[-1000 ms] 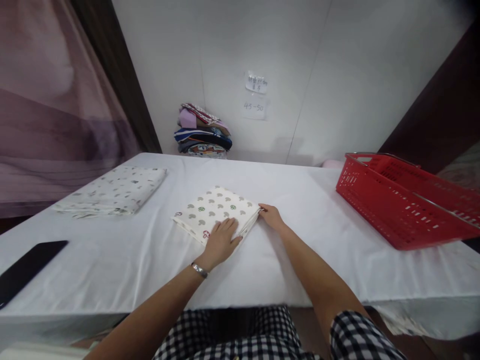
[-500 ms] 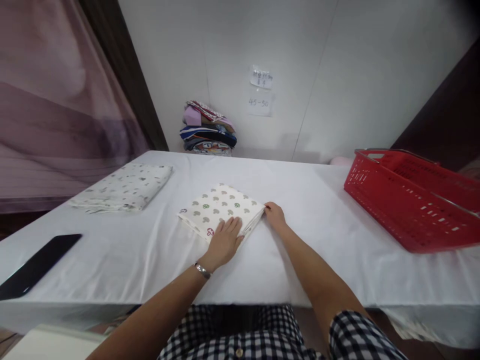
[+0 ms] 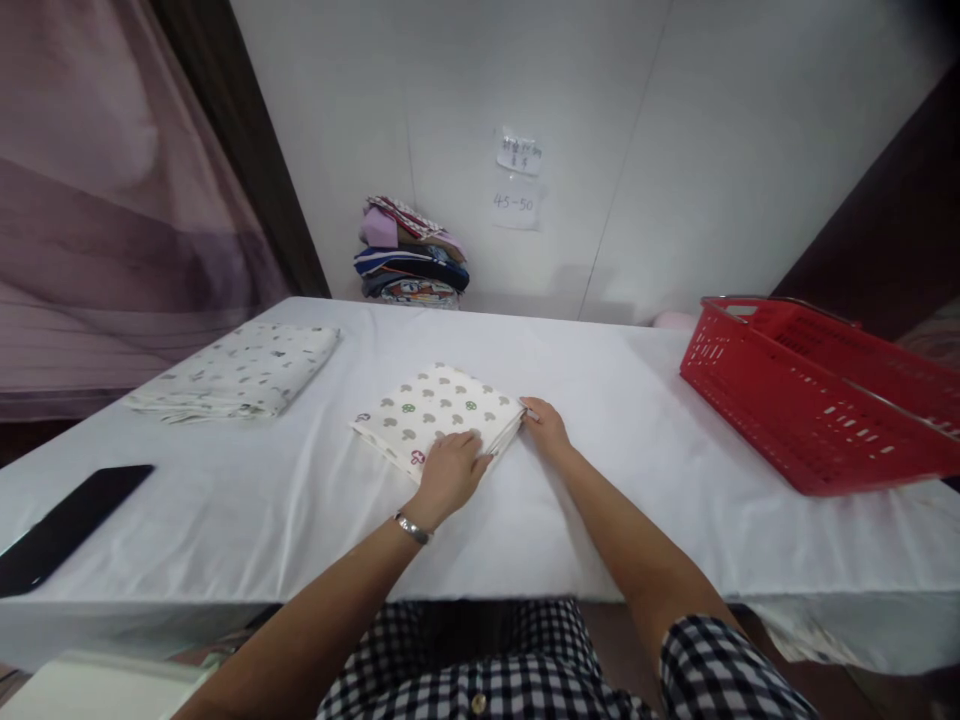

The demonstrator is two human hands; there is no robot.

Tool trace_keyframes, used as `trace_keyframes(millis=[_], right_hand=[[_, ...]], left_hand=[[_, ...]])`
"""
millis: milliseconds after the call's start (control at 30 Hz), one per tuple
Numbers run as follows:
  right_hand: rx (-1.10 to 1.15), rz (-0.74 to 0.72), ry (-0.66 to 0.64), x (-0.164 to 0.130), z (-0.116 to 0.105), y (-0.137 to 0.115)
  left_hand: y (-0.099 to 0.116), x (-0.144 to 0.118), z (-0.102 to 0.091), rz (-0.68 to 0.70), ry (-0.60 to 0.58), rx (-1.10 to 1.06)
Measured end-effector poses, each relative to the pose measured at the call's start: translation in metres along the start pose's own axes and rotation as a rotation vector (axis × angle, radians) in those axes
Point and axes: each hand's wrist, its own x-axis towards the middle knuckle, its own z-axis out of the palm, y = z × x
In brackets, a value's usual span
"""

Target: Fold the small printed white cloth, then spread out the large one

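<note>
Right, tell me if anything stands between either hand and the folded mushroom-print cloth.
Nothing visible does. The left hand rests on the cloth near its front edge, and the right hand has its fingertips at the right corner. The black phone at far left and red basket at right lie clear of both.

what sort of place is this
Perhaps a textile workroom or shop corner: a folded printed cloth on a white-covered table, a stack of fabrics behind it, and a red basket.

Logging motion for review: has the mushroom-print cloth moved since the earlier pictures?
No; against the "45-50" wall sign, the mushroom-print cloth shows no clear shift any way.
</note>
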Motion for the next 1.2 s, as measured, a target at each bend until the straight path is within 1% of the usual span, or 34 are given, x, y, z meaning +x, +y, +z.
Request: trace_keyframes(millis=[100, 267, 367, 533, 633, 700, 800, 867, 967, 1033, 1200], right_hand=[[-0.012, -0.104, 0.013, -0.002, 0.002, 0.001], [-0.086, -0.111, -0.031, 0.003, 0.000, 0.000], [-0.122, -0.097, -0.055, 0.004, -0.001, 0.000], [-0.137, -0.072, -0.064, 0.004, 0.000, 0.000], [-0.114, -0.095, -0.055, 0.002, -0.002, -0.003], [-0.093, -0.138, -0.023, -0.001, -0.004, -0.005], [-0.074, -0.245, 0.001, -0.004, -0.009, -0.011], [-0.086, -0.297, -0.028, -0.003, -0.011, -0.014], [-0.143, -0.291, -0.106, 0.000, -0.014, -0.019], [-0.178, -0.273, -0.132, 0.003, -0.015, -0.023], [-0.192, -0.294, -0.095, 0.001, -0.014, -0.030]], left_hand=[[0.007, 0.015, -0.004, -0.040, -0.018, 0.009], [0.010, 0.029, 0.004, -0.109, -0.063, 0.024], [0.009, 0.028, 0.009, -0.115, -0.038, 0.011], [0.009, 0.022, 0.014, -0.067, 0.003, 0.010], [0.009, 0.020, 0.015, -0.051, -0.004, 0.012], [0.009, 0.020, 0.016, -0.056, -0.002, -0.011], [0.008, 0.021, 0.017, -0.109, 0.005, -0.072], [0.007, 0.023, 0.016, -0.159, 0.001, -0.109], [0.006, 0.027, 0.012, -0.228, -0.024, -0.163], [0.005, 0.030, 0.008, -0.276, -0.044, -0.220], [0.003, 0.033, 0.003, -0.363, -0.050, -0.320]])
